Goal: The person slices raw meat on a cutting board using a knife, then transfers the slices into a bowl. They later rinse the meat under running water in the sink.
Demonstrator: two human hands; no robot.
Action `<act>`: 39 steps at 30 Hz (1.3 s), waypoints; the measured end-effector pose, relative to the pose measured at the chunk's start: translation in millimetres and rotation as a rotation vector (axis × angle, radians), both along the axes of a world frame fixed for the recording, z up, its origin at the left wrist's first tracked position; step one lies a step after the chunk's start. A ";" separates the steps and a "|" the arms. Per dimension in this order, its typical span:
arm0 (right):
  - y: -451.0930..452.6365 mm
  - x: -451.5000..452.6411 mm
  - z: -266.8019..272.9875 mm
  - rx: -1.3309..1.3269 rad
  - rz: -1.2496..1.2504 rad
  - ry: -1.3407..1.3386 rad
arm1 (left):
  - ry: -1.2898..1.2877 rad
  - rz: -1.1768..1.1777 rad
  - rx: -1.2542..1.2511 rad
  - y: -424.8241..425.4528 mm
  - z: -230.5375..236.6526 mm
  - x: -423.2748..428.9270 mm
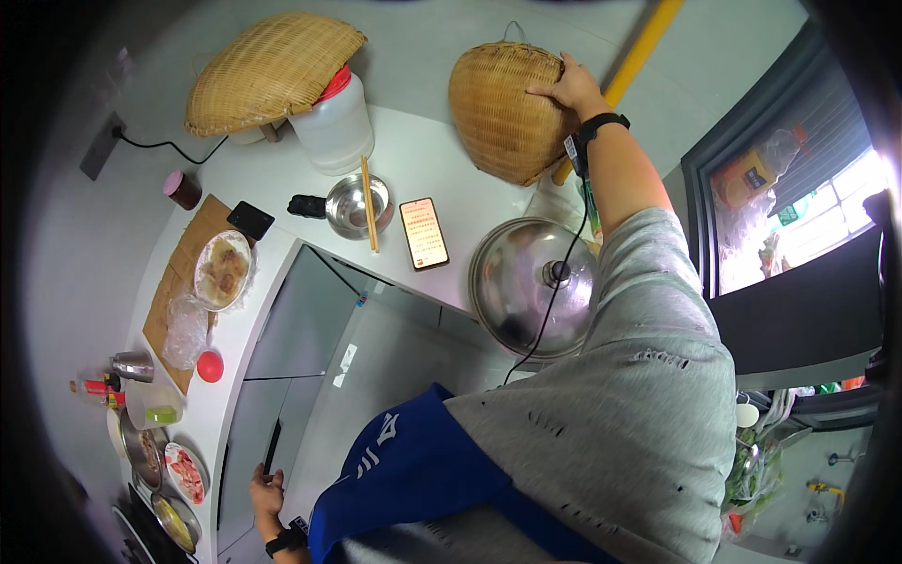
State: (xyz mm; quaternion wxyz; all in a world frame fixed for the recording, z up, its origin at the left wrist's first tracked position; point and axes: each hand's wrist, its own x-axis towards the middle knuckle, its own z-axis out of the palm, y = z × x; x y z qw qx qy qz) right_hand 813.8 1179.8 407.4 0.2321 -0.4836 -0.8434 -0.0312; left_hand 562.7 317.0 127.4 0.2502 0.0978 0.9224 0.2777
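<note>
My right hand [572, 86] grips the right rim of a woven bamboo basket [507, 109], which stands tilted against the wall at the back of the counter. Below it is a large steel pan with a domed lid [521, 282]. My left hand [268, 493] hangs beside the cabinet fronts at lower left, fingers partly curled and holding nothing. Between them on the white counter lie a lit smartphone [425, 235] and a steel bowl [345, 211] with wooden chopsticks [369, 204] across it.
A second bamboo basket [268, 74] rests on a red-lidded plastic jar [335, 127]. Along the left counter are a plate of food [223, 271], a dark phone [251, 220], a red ball-like object [210, 366], a meat dish [185, 474] and bowls. A yellow pipe [641, 49] runs along the wall.
</note>
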 end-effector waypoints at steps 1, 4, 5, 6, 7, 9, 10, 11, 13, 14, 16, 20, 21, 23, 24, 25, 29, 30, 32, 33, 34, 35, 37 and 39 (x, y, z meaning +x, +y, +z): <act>7.7 -1.8 1.8 -0.041 -0.004 -0.039 | -0.012 0.018 -0.004 0.0 -1.7 -0.4; 34.1 -10.5 1.8 -0.160 -0.023 -0.115 | 0.024 -0.028 -0.022 0.4 -4.9 -1.6; 41.7 -14.2 -1.5 -0.200 -0.062 -0.138 | 0.032 -0.030 -0.028 0.9 -5.3 -2.1; 47.6 -18.2 -5.4 -0.175 -0.064 -0.155 | 0.039 -0.031 -0.035 1.5 -5.6 -2.5; 51.3 -22.3 -10.1 -0.151 -0.098 -0.174 | 0.044 -0.034 -0.042 2.1 -5.6 -2.7; 50.5 -27.1 -18.2 -0.142 -0.180 -0.164 | 0.049 -0.052 -0.043 2.8 -5.0 -3.5; 45.8 -29.3 -21.0 -0.158 -0.228 -0.132 | 0.053 -0.060 -0.042 2.6 -4.6 -3.9; 38.6 -30.4 -22.7 -0.160 -0.275 -0.101 | 0.054 -0.065 -0.040 2.2 -4.5 -4.4; 18.9 -31.6 -21.1 -0.137 -0.275 -0.108 | 0.059 -0.072 -0.036 0.2 -4.7 -7.1; 7.8 -32.7 -19.4 -0.117 -0.274 -0.110 | 0.048 -0.052 -0.032 -1.2 -5.4 -8.4; -13.1 -31.2 -15.6 -0.162 -0.327 -0.054 | 0.016 -0.023 0.011 -4.0 -8.6 -12.8; -31.2 -27.4 -7.9 -0.005 -0.386 -0.211 | 0.095 -0.046 -0.155 -9.0 -19.5 -20.5; -32.0 -26.9 -8.4 0.016 -0.389 -0.291 | 0.058 -0.017 -0.065 -12.5 -20.6 -19.3; -29.1 -25.2 -8.1 0.065 -0.262 -0.429 | 0.144 -0.048 -0.040 -17.2 -21.1 -14.3; -26.6 -23.6 -9.6 0.133 -0.284 -0.496 | 0.190 -0.077 -0.048 -19.1 -18.9 -12.3; -23.5 -22.4 -12.9 0.153 -0.315 -0.488 | 0.239 -0.088 -0.106 -20.1 -15.5 -10.6; -11.9 -13.9 -35.3 0.101 -0.434 -0.221 | 0.119 0.020 -0.141 -25.9 -2.0 -18.3; -8.7 -9.7 -39.0 0.135 -0.467 -0.222 | 0.018 0.082 -0.137 -29.8 -1.2 -25.3; 1.6 -3.9 -45.3 0.068 -0.421 -0.202 | 0.024 0.091 -0.136 -40.7 -4.0 -37.6; 8.8 -1.4 -44.7 0.019 -0.424 -0.315 | 0.027 0.133 -0.134 -51.3 -6.0 -41.6; 16.9 -0.4 -44.0 -0.015 -0.420 -0.305 | 0.010 0.181 -0.105 -61.5 -9.8 -47.6; 24.6 -1.1 -43.6 0.005 -0.406 -0.400 | 0.029 0.199 -0.064 -74.1 -13.6 -53.7; 37.5 -4.0 -37.8 -0.088 -0.354 -0.647 | 0.016 0.280 -0.013 -96.7 -21.2 -66.6; 37.5 -19.0 -30.3 -0.058 -0.291 -0.669 | -0.025 0.399 0.130 -120.2 -22.8 -80.1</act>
